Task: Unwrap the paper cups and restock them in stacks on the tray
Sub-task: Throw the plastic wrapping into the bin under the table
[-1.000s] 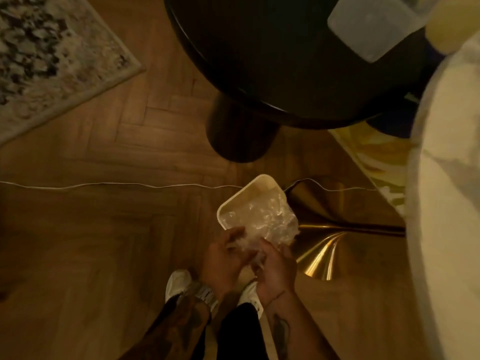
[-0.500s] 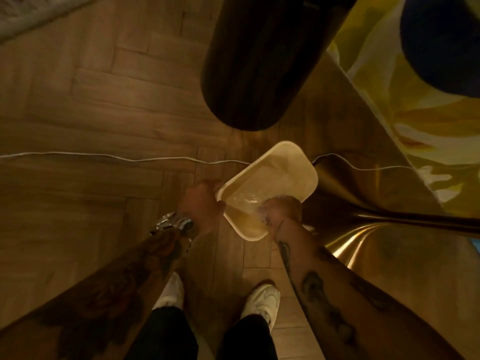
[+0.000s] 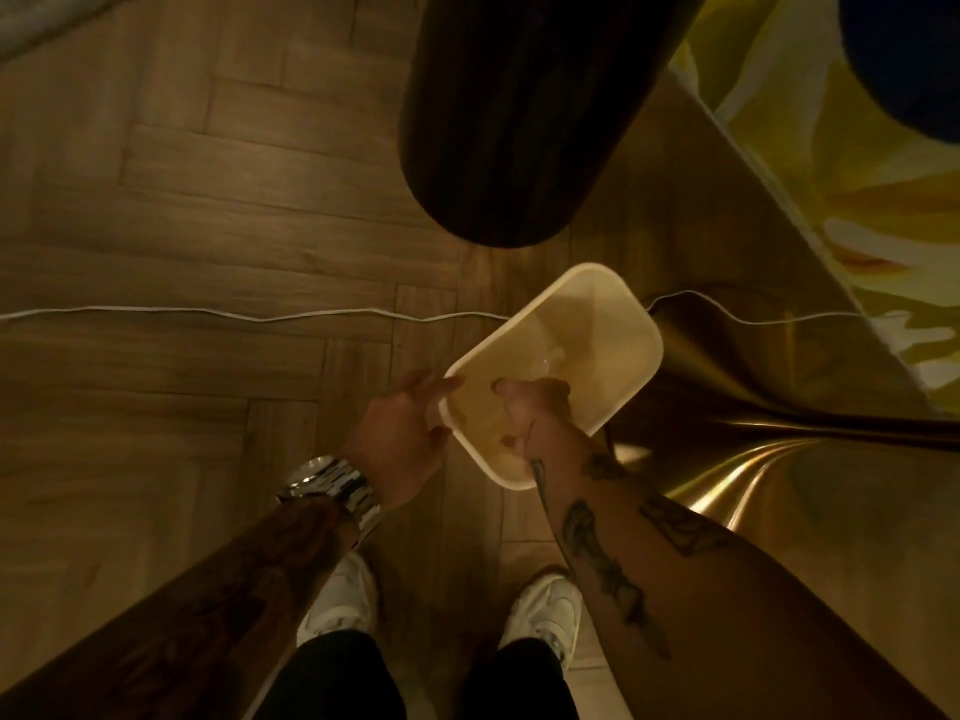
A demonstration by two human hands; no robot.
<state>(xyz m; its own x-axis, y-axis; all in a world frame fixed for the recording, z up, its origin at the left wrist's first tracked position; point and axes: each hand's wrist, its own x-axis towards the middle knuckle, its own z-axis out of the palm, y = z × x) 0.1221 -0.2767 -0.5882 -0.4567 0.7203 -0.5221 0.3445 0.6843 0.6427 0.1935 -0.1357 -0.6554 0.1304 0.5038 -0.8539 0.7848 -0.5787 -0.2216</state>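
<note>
While the person stands bent over the wood floor (image 3: 208, 200), neither the cups nor the tray show anywhere in the view, so the restocking itself is not happening here. A dark round leg (image 3: 519, 122) rises at the top. A gold base (image 3: 753, 459) spreads to the right, with yellow patterned cloth (image 3: 857, 200) beyond it.

Between leg and base sits a cream bin (image 3: 597, 283), open side up, right in front of the shoes (image 3: 343, 600). Its place at the person's feet suits dropping rubbish straight down.

The left grip (image 3: 410, 433) is spread, with fairly straight fingers laid against the bin's near corner and rim. It pinches nothing, and probably steadies the light bin so it does not slide or tip.

The right grip (image 3: 535, 407) reaches down inside the bin. Its fingers are hidden below the hand, so whether it holds anything cannot be told. A faint glint deeper in the bin may be clear wrap, though it is too dim to be sure. If it is, this step is likely clearing away the wrapping, and the stacking remains to be done.

A steel watch (image 3: 332, 491) sits on the left wrist. A thin white cord (image 3: 208, 311) runs across the floor behind the bin.
</note>
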